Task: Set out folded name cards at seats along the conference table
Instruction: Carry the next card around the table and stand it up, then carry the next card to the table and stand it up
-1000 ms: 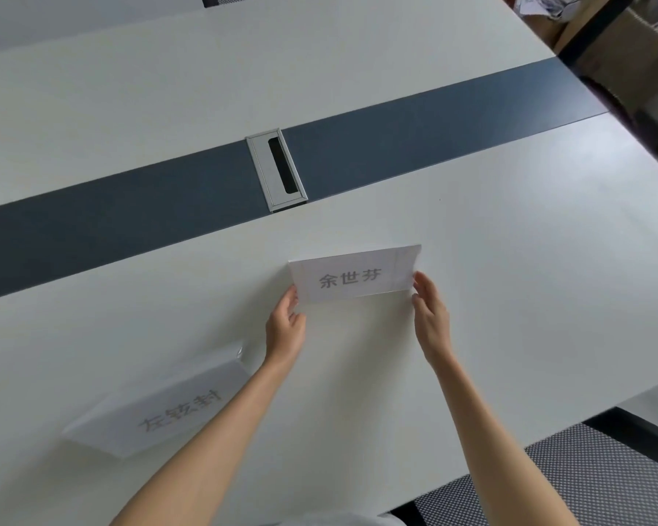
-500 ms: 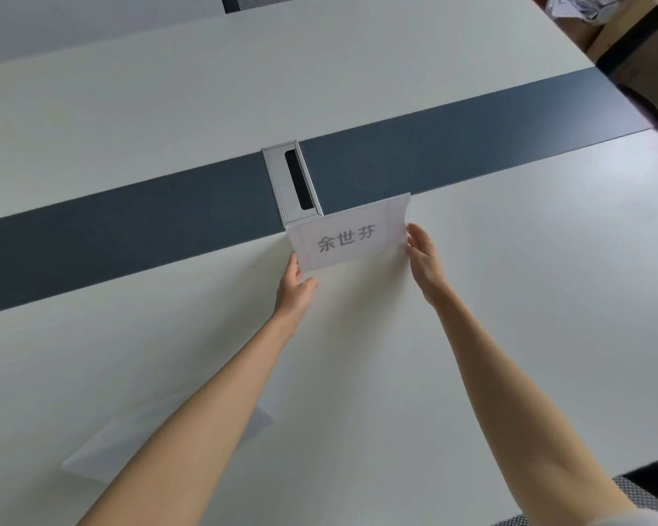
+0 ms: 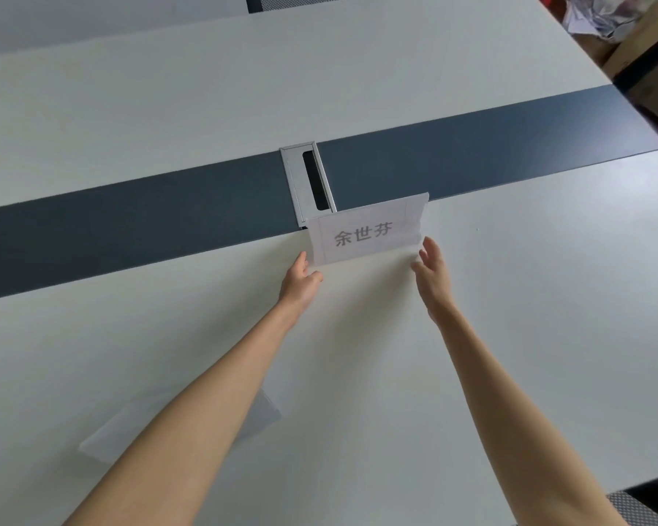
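The head view looks down on a white conference table (image 3: 509, 336) crossed by a dark blue-grey band (image 3: 130, 229) that runs from nine o'clock up toward two o'clock. Set into that band, just above centre at about twelve o'clock, is a silver cable hatch (image 3: 301, 187) with a narrow black slot. Immediately at the hatch's five o'clock side stands a folded white name card (image 3: 365, 233), its lower edge on the white surface and its upper edge overlapping the near border of the band; its face is turned to the camera and carries three grey printed characters, 余世芬. The left hand (image 3: 300, 279) sits at the card's seven o'clock corner, fingers loosely curled and thumb raised beside the paper's edge; whether it touches the card cannot be told. The right hand (image 3: 434, 275) is at the card's four o'clock corner, fingers spread and slightly apart from one another, their tips just beside the lower right edge, gripping nothing. Both bare forearms stretch in from six o'clock. Beneath the left forearm, toward seven o'clock, a second white folded card (image 3: 259, 415) lies mostly hidden, its writing not visible. At one o'clock, beyond the table's corner, cardboard boxes (image 3: 639, 43) and crumpled wrapping are piled.
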Motion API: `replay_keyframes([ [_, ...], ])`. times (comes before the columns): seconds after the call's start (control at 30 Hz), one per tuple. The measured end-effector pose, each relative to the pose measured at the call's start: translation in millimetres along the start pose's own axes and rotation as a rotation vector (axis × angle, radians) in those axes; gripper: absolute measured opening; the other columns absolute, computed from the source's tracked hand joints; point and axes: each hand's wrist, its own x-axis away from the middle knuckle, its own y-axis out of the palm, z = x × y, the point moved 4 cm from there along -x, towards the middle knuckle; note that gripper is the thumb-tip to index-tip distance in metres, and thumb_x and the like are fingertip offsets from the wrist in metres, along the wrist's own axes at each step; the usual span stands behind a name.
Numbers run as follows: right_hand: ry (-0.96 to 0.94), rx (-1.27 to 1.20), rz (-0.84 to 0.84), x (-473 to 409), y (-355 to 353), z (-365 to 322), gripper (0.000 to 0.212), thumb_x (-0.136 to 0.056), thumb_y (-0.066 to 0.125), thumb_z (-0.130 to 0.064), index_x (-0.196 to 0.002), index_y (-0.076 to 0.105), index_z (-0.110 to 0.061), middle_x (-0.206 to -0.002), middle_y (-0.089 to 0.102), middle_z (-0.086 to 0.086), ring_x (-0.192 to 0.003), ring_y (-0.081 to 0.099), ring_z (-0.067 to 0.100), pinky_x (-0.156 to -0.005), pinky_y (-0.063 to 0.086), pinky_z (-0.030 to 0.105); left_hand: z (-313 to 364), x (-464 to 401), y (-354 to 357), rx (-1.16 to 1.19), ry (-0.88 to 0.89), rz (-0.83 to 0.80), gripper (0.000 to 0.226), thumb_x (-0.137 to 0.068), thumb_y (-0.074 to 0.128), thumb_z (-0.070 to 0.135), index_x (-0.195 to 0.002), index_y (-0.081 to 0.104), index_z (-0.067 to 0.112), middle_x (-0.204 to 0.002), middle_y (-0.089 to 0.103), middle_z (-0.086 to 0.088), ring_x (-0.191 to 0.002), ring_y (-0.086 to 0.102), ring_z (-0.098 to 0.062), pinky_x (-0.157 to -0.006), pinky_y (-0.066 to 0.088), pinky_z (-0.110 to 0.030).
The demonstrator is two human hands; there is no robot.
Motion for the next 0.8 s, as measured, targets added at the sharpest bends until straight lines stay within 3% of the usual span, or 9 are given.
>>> replay_keyframes([
  [0.1, -0.016, -0.017, 0.011, 45.6, 19.2, -2.2, 0.047, -0.084, 0.038, 0.003, -0.129, 0.042, -0.009, -0.134, 0.051, 0.011, -0.117, 0.051, 0.019, -0.103, 0.038, 0.033, 5.7, 15.3, -27.3, -0.076, 0.012, 0.048, 0.046, -0.087, 0.042, 0.010, -0.133, 0.041, 0.009, -0.142, 0.045, -0.010, -0.130, 0.042, -0.022, -0.103, 0.032, -0.027],
  [0.2, -0.039, 0.027, -0.203, 100.2, 59.2, 6.4, 0.040, -0.083, 0.040, 0.007, -0.119, 0.050, -0.007, -0.121, 0.060, 0.019, -0.101, 0.058, 0.021, -0.096, 0.044, 0.036, 13.1, 45.9, -70.6, -0.079, 0.082, 0.079, 0.035, -0.088, 0.044, 0.013, -0.121, 0.054, 0.010, -0.130, 0.056, -0.009, -0.120, 0.051, -0.021, -0.104, 0.037, -0.030],
  [0.33, -0.055, 0.086, -0.496, 171.4, 100.5, 8.3, 0.036, -0.092, 0.045, -0.014, -0.127, 0.044, -0.019, -0.121, 0.058, 0.007, -0.111, 0.055, 0.019, -0.099, 0.043, 0.036, 3.6, 106.2, -143.9, -0.054, 0.224, 0.192, 0.023, -0.089, 0.044, 0.013, -0.107, 0.059, 0.014, -0.109, 0.064, -0.005, -0.106, 0.060, -0.019, -0.100, 0.044, -0.033],
  [0.47, -0.077, 0.117, -0.697, 214.6, 128.4, 2.2, 0.051, -0.092, 0.046, -0.027, -0.140, 0.026, -0.026, -0.125, 0.052, 0.001, -0.114, 0.052, 0.014, -0.091, 0.037, 0.024, -46.2, 176.3, -208.2, -0.180, 0.310, 0.547, 0.026, -0.089, 0.045, 0.006, -0.110, 0.060, 0.007, -0.113, 0.061, -0.006, -0.103, 0.056, -0.016, -0.092, 0.042, -0.024],
  [0.57, -0.144, 0.208, -0.700, 225.6, 146.7, 2.5, 0.059, -0.091, 0.049, -0.027, -0.142, 0.021, -0.024, -0.124, 0.056, 0.007, -0.110, 0.056, 0.020, -0.092, 0.042, 0.027, -105.0, 206.9, -232.1, -0.281, 0.223, 0.728, 0.029, -0.088, 0.045, 0.005, -0.115, 0.055, 0.002, -0.119, 0.058, -0.021, -0.111, 0.055, -0.031, -0.097, 0.043, -0.038],
  [0.63, -0.193, 0.247, -0.653, 227.1, 153.2, 3.7, 0.060, -0.090, 0.050, -0.027, -0.142, 0.020, -0.023, -0.106, 0.064, 0.014, -0.099, 0.060, 0.023, -0.095, 0.042, 0.030, -144.2, 210.6, -233.0, -0.252, 0.053, 0.642, 0.034, -0.091, 0.045, 0.014, -0.124, 0.050, 0.006, -0.120, 0.057, -0.023, -0.114, 0.053, -0.036, -0.098, 0.039, -0.041],
  [0.67, -0.218, 0.256, -0.632, 227.2, 155.2, 4.6, 0.059, -0.090, 0.050, -0.027, -0.142, 0.020, -0.024, -0.087, 0.062, 0.015, -0.087, 0.059, 0.020, -0.093, 0.041, 0.029, -159.3, 210.5, -229.5, -0.204, -0.010, 0.572, 0.038, -0.091, 0.045, 0.023, -0.128, 0.046, 0.012, -0.120, 0.058, -0.021, -0.114, 0.054, -0.035, -0.098, 0.038, -0.039],
  [0.73, -0.259, 0.263, -0.601, 227.0, 158.1, 6.9, 0.056, -0.091, 0.049, -0.025, -0.141, 0.023, -0.024, -0.064, 0.039, -0.008, -0.066, 0.040, 0.003, -0.085, 0.036, 0.020, -175.3, 210.7, -220.2, -0.127, -0.036, 0.459, 0.048, -0.088, 0.044, 0.040, -0.133, 0.039, 0.025, -0.117, 0.061, -0.015, -0.112, 0.056, -0.030, -0.097, 0.038, -0.038],
  [0.8, -0.280, 0.249, -0.561, 225.5, 159.9, 9.1, 0.049, -0.091, 0.049, -0.023, -0.137, 0.030, -0.025, -0.061, 0.024, -0.010, -0.057, 0.028, 0.004, -0.071, 0.035, 0.010, -177.7, 209.2, -214.0, -0.133, 0.014, 0.413, 0.043, -0.091, 0.043, 0.036, -0.133, 0.039, 0.028, -0.104, 0.062, -0.008, -0.100, 0.058, -0.021, -0.089, 0.039, -0.032],
])
